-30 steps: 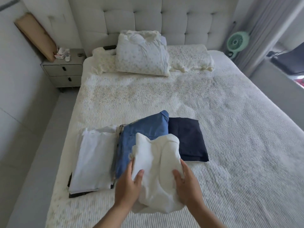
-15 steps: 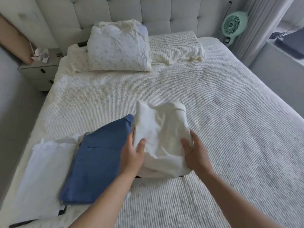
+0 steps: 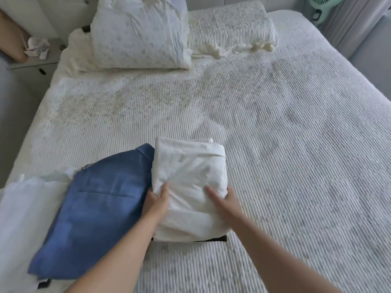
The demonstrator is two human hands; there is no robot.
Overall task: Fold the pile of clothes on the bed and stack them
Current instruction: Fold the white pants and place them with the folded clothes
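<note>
Garment (image 3: 188, 187), white and folded, lies near the bed's (image 3: 296, 144) front edge on top of a dark folded piece (image 3: 211, 239), of which only a thin strip shows beneath its near edge; this placement builds the stack. Your left hand (image 3: 156, 205) grips the garment's left edge, thumb on top and fingers tucked under. Your right hand (image 3: 224, 203) rests on the right side, fingers mostly straight and pressing down, probably to keep the fold flat. A folded blue piece (image 3: 95, 208) lies touching it on the left, with a white folded piece (image 3: 23, 208) beyond. A pillow (image 3: 139, 32) sits far back.
</note>
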